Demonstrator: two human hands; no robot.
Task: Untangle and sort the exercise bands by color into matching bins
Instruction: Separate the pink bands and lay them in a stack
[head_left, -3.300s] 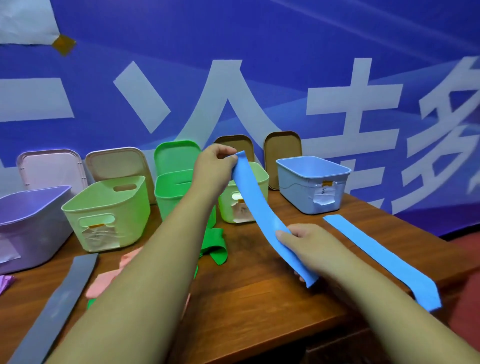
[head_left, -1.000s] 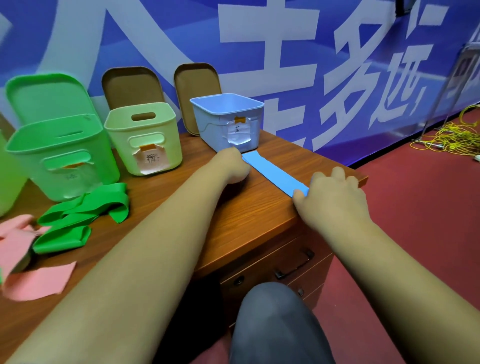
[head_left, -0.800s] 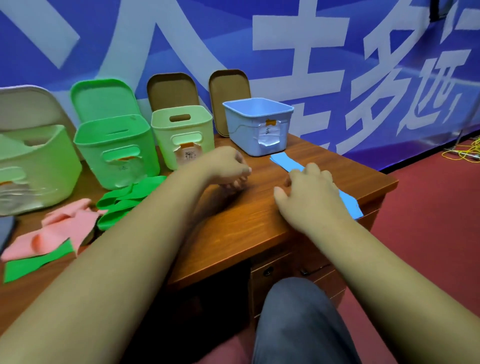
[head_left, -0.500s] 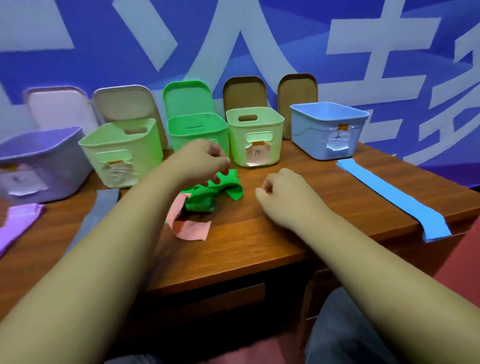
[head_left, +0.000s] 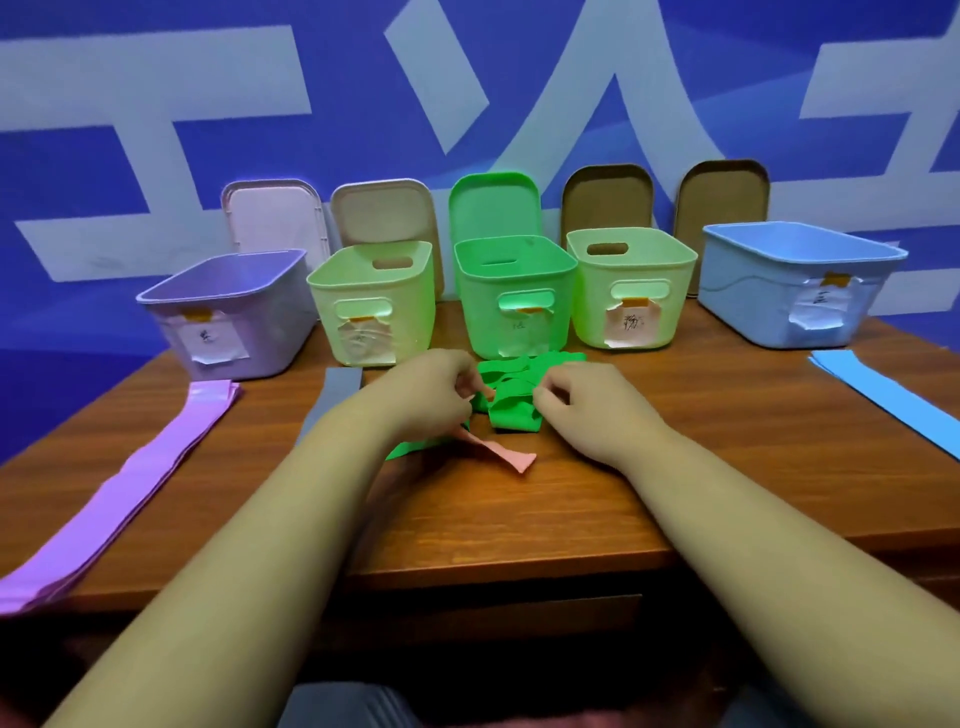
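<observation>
Both hands have closed in on the tangle since half a second ago, when the right one was a loose fist off to the side.

Far to the left of the left grip (head_left: 426, 397), a long lilac elastic band (head_left: 119, 488) lies flat along the wooden surface (head_left: 519, 525). Its far end stops just short of a lilac plastic bin (head_left: 228, 312). Nearer in, a flat grey elastic strip (head_left: 338, 392) runs under the left forearm, in front of a pale green plastic bin (head_left: 374, 301).

The left grip has its fingers curled and seems to pinch a fold of the tangled bright green elastic band (head_left: 511, 402). That band sits between the two grips, just in front of a bright green plastic bin (head_left: 514, 291). A salmon-pink elastic band (head_left: 501, 451) pokes out from beneath the left grip towards the person, seemingly caught up with the green one. The right grip (head_left: 587, 410) is likewise clamped, fingers curled, on the tangle's right edge.

To the right of it stand another pale green plastic bin (head_left: 631, 288) and a light blue plastic bin (head_left: 795, 283). A flat sky-blue elastic band (head_left: 883, 397) is laid out before the blue bin, well apart from the right grip.

From where I stand, the step in hand is parting green from pink. Next, I'd say, one grip should steady the pink while the other eases the green loop free, slowly, as the stretchy stuff will likely cling.
</observation>
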